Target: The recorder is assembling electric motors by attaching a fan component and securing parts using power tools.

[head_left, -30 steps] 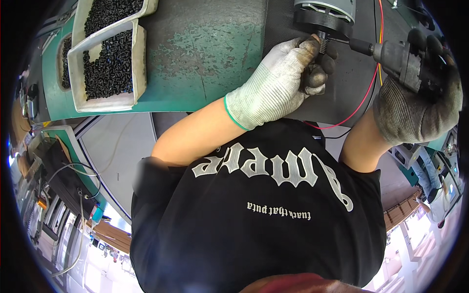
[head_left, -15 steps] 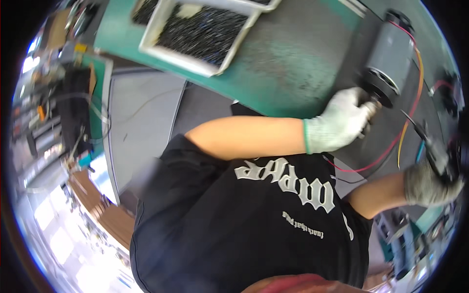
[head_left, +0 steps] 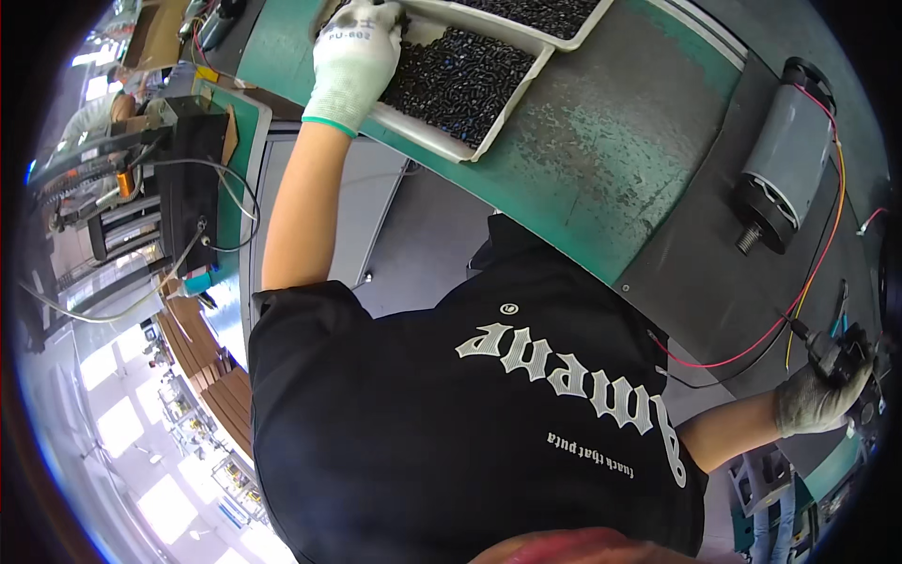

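Left hand (head_left: 355, 54) was over the left edge of the tray (head_left: 427, 138) of black bits (head_left: 460, 89), grip hidden, couldn't tell. Right hand (head_left: 814, 402) was clamped on a dark tool (head_left: 828, 354); grey motor (head_left: 791, 155) lay on the mat (head_left: 695, 252).

Two gloved hands (head_left: 355, 54), two pale trays (head_left: 515, 101) of small black parts (head_left: 460, 80) too many to count, one large grey motor (head_left: 787, 155), one dark handheld tool (head_left: 832, 355)

My white-gloved left hand (head_left: 357, 56) has moved from the grey cylindrical motor (head_left: 787, 155) to the white rectangular tray (head_left: 427, 135), upper left; my grey-gloved right hand (head_left: 816, 402) took its black tool (head_left: 832, 357) lower right.
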A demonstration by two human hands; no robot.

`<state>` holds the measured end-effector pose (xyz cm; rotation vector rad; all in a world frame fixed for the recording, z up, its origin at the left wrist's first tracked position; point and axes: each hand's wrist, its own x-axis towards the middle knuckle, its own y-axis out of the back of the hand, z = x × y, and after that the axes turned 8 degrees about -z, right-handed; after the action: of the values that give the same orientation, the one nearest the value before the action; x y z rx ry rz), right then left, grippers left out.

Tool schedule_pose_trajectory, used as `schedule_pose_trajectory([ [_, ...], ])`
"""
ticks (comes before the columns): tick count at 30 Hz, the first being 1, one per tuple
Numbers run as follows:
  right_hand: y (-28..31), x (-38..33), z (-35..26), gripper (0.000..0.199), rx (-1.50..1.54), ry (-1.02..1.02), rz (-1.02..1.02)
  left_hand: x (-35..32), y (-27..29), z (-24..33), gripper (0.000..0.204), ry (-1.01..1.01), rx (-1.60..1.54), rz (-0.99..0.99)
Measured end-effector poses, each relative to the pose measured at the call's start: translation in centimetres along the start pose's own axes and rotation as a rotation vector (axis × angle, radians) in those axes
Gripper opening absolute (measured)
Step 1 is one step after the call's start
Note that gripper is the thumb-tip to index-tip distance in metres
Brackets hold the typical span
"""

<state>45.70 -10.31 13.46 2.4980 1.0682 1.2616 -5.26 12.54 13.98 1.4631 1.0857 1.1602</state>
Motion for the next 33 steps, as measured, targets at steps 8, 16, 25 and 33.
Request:
schedule_pose_trajectory([
  [8, -1.4, 0.4, -2.2, 0.030, 0.360, -0.402, 0.267, 0.6, -0.4, -2.1, 0.017, -0.389, 0.171, -0.078],
  [16, -1.0, -0.2, -1.2, 0.030, 0.442, -0.362, 0.226, 2.1, -0.2, -3.8, 0.026, -0.554, 0.415, -0.190],
  [25, -1.4, -0.6, -1.6, 0.030, 0.240, -0.227, 0.089, 1.3, -0.9, -4.1, 0.033, -0.509, 0.534, -0.138],
  [33, -1.2, 0.4, -1.6, 0.031, 0.495, -0.349, 0.196, -1.5, 1.3, -2.2, 0.031, -0.567, 0.350, -0.043],
])
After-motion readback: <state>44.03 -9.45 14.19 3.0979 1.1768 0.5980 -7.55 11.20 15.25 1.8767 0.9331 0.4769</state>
